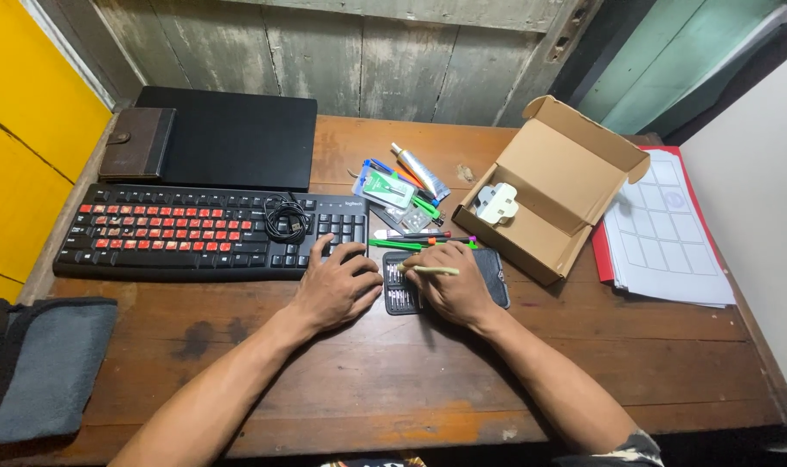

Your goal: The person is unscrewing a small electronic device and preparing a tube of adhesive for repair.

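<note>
Weathered grey planks back a worn wooden desk [393,380], where a black keyboard with red keys [207,232] lies toward the left edge and an open cardboard box [549,195] stands toward the right edge beside a stack of papers. Near the desk's middle, the right hand [454,290] pinches a slim pale driver handle [432,271] over a black bit case [402,290], so picking a bit appears to be the step in hand, and seating one calls for a fine, steady fingertip grip. The left hand [334,290] rests loosely curled, holding nothing, its fingers touching the keyboard's right end just beside the case.
</note>
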